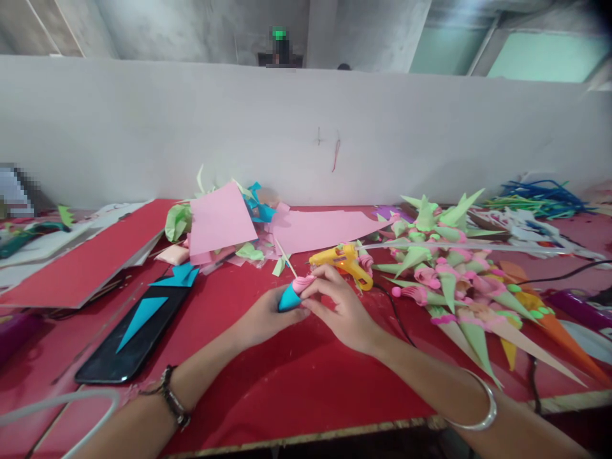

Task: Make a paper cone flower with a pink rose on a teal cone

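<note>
While two bare hands met above the red tabletop [229, 389], the left hand [270, 313] had its grip closed around one blue paper cone [288, 299], which tilted toward the right hand. The right hand [343, 307] had its grip pinched on the one pink paper swirl [302, 283] at the cone's upper end. One thin stick [285, 257] rose beside the swirl; whether it touched was hard to tell.

One yellow glue gun [345, 257] lay just beyond the right hand. To the left lay one black smartphone [112, 364], with one long blue triangle [142, 322] flat on its screen and at least one more blue piece [182, 276] at its far end. Behind the hands were two large pink sheets [222, 223], and one long red sheet [95, 255] lay farther left. On the right, pale green and pink paper cones [447, 284] were heaped, overlapping too much for a sure count.
</note>
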Action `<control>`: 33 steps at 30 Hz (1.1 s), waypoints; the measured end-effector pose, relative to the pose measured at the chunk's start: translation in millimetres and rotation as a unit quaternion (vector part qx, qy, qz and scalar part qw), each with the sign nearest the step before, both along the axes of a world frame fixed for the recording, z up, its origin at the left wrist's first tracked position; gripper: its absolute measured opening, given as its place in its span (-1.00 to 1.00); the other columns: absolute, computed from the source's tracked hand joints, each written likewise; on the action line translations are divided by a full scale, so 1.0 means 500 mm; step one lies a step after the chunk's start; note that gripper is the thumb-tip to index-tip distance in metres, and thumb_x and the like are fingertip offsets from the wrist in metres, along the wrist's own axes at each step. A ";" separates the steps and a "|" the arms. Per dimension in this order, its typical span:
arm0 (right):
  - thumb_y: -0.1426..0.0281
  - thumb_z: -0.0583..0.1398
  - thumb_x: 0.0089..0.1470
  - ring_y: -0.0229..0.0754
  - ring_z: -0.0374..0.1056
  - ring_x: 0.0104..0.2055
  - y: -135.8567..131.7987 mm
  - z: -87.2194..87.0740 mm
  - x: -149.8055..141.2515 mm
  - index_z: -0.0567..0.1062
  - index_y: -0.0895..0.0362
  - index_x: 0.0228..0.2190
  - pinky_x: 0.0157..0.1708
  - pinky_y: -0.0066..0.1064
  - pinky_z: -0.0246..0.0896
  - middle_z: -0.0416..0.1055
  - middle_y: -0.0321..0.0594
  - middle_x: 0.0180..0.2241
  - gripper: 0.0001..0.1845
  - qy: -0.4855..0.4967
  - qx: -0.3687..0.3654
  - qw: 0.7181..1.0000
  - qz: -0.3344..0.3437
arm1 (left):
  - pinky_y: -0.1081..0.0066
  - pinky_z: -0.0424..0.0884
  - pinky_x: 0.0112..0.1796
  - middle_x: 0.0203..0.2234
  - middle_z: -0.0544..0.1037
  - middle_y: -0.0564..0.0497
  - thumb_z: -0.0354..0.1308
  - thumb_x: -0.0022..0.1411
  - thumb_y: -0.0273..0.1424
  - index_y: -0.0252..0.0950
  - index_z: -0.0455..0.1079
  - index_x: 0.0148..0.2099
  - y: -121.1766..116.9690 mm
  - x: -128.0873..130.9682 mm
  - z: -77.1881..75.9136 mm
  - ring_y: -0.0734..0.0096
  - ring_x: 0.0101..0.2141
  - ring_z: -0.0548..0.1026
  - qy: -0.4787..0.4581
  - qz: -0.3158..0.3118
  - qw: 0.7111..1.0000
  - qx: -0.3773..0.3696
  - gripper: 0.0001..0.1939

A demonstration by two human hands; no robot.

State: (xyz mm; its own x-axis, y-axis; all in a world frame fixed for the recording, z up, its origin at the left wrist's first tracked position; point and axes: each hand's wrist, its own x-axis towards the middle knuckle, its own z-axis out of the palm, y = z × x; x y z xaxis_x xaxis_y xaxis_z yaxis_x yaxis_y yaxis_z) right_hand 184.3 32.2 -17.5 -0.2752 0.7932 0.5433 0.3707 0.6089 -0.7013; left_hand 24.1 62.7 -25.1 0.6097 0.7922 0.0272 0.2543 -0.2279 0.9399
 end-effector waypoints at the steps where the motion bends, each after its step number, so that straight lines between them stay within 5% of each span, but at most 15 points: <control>1: 0.52 0.11 -0.02 -0.24 0.22 -0.24 0.000 0.001 0.000 0.37 0.08 -0.46 -0.23 -0.35 0.20 0.18 -0.26 -0.35 -0.89 -0.002 0.004 1.000 0.001 | 0.51 0.26 -0.41 -0.44 0.40 0.07 0.06 0.05 -0.32 -0.35 0.31 -0.18 0.000 0.000 -0.001 0.51 -0.44 0.31 -0.003 -0.005 1.000 0.003 -0.72; 12: 0.49 0.15 -0.06 -0.20 0.25 -0.24 0.007 0.008 0.012 0.44 0.05 -0.45 -0.21 -0.31 0.18 0.23 -0.25 -0.37 -0.90 -0.011 0.061 0.996 -0.057 | 0.46 0.31 -0.36 -0.40 0.48 0.02 0.08 0.02 -0.40 -0.31 0.22 0.04 0.004 -0.001 -0.008 0.39 -0.37 0.40 -0.020 0.035 0.999 0.011 -0.53; 21: 0.45 0.13 -0.02 -0.21 0.22 -0.27 0.006 0.006 0.015 0.37 0.07 -0.42 -0.25 -0.32 0.18 0.20 -0.25 -0.37 -0.95 -0.037 0.077 0.996 -0.029 | 0.53 0.23 -0.45 -0.46 0.40 0.07 0.05 0.04 -0.34 -0.36 0.33 -0.23 0.005 -0.003 0.004 0.50 -0.46 0.31 -0.006 0.022 0.999 0.024 -0.75; 27: 0.49 0.16 -0.07 -0.27 0.18 -0.37 0.007 0.001 0.013 0.29 0.05 -0.26 -0.34 -0.37 0.23 0.18 -0.29 -0.40 -0.72 0.046 0.057 0.997 0.006 | 0.57 0.08 -0.56 -0.65 0.15 0.17 0.06 0.01 -0.30 -0.35 0.19 -0.50 0.005 -0.008 0.002 0.63 -0.60 0.12 0.014 0.014 1.000 -0.002 -0.78; 33: 0.48 0.20 -0.12 -0.27 0.23 -0.32 0.005 0.002 0.014 0.27 0.04 -0.17 -0.31 -0.37 0.25 0.22 -0.23 -0.27 -0.60 0.052 0.075 0.994 0.067 | 0.57 0.05 -0.62 -0.72 0.13 0.20 -0.01 0.02 -0.37 -0.32 0.11 -0.52 -0.001 -0.017 0.004 0.64 -0.66 0.11 0.075 -0.061 0.993 -0.061 -0.84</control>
State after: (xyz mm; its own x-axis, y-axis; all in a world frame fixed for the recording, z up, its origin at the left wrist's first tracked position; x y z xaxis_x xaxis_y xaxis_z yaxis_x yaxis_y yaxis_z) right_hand 191.5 34.9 -16.6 -0.3090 0.6613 0.6836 0.2105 0.7484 -0.6289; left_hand 15.4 62.0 -22.9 0.6916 0.7038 -0.1621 0.3704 -0.1530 0.9162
